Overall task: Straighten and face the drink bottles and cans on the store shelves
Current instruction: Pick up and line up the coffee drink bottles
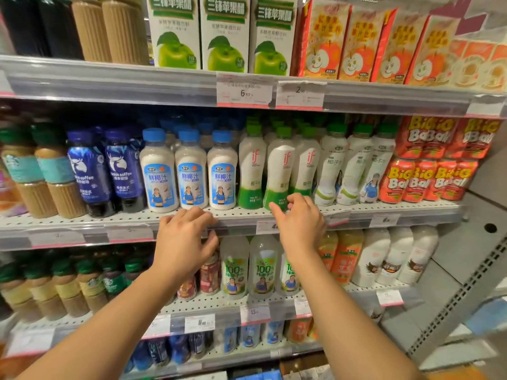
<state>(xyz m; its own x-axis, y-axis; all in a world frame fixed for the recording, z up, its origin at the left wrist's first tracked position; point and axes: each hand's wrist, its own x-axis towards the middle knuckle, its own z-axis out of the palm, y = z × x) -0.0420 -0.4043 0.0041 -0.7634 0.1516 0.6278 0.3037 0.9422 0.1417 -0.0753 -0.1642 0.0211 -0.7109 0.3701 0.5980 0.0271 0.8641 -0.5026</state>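
On the middle shelf (241,215) stand three white blue-capped coconut milk bottles (190,174) with their labels facing out. To their right are three white-and-green "if" bottles; the middle "if" bottle (278,171) leans slightly. My right hand (300,223) is at its base, thumb in front and curled fingers on its right side, pinching it. My left hand (183,239) hovers at the shelf's front edge below the blue-capped bottles, fingers loosely curled and holding nothing.
Dark blue coffee bottles (107,171) stand left of the coconut milk, white green-capped bottles (354,165) and red Big Ball cans (436,179) to the right. Juice cartons (225,34) fill the shelf above. More bottles (263,267) line the shelf below.
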